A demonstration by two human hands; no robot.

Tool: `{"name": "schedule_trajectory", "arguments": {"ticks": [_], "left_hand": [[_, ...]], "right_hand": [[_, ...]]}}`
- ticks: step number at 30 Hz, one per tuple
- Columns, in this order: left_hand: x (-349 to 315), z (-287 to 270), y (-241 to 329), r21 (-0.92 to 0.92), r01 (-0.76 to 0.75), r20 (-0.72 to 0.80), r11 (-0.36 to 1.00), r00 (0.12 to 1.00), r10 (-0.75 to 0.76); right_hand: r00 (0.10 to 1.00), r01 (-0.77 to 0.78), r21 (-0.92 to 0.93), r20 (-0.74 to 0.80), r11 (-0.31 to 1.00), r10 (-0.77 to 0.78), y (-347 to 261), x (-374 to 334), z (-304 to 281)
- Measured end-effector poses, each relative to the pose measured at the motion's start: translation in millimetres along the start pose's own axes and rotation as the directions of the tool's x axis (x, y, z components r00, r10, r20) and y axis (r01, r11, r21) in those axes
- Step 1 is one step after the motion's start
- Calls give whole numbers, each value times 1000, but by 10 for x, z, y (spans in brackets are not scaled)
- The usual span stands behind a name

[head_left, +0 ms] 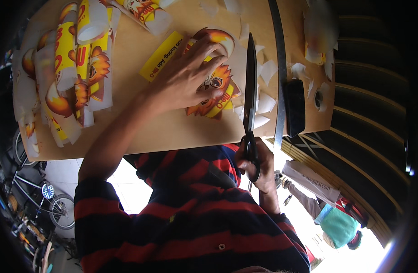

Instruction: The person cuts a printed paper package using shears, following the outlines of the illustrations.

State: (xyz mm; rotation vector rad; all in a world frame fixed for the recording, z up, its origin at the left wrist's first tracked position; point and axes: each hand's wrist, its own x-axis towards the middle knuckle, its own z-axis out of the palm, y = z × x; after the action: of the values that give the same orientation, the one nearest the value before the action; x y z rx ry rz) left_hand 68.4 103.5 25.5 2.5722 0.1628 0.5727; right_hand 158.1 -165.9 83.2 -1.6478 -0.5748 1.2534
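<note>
My left hand [191, 75] reaches across the table with its fingers spread and bent over a printed sticker cutout [216, 83] of an orange cartoon cat with yellow parts. Its fingertips touch the cutout, whose middle they partly hide. A yellow printed strip [161, 57] lies beside that wrist. Closed around the handles of a pair of black scissors [251, 100] is my right hand [259, 166], at the table's near edge. The long blades lie together and point away from me.
Several rolled and flat cat-print stickers [65, 59] are piled at the left. White paper scraps [267, 70] lie right of the scissors, near a long metal ruler [278, 54] and a black phone [295, 108]. A bicycle [47, 191] and another person [338, 227] are beyond the table [131, 132].
</note>
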Motion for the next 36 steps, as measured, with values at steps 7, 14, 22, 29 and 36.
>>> {"name": "schedule_trajectory", "arguments": {"ticks": [7, 14, 22, 29, 36], "left_hand": [[9, -79, -121, -261, -74, 194, 962, 973, 128], [-23, 106, -104, -116, -88, 198, 989, 974, 109], [70, 8, -53, 11, -144, 347, 989, 929, 132], [42, 36, -93, -25, -103, 350, 994, 931, 106], [35, 42, -143, -33, -157, 301, 987, 940, 160]], "right_hand": [[996, -77, 41, 36, 996, 76, 167, -484, -125], [963, -246, 87, 133, 965, 233, 204, -726, -144], [959, -218, 94, 208, 971, 195, 178, -552, -150], [940, -285, 54, 210, 957, 268, 131, -449, -377], [939, -287, -77, 178, 955, 296, 196, -341, -492]]}}
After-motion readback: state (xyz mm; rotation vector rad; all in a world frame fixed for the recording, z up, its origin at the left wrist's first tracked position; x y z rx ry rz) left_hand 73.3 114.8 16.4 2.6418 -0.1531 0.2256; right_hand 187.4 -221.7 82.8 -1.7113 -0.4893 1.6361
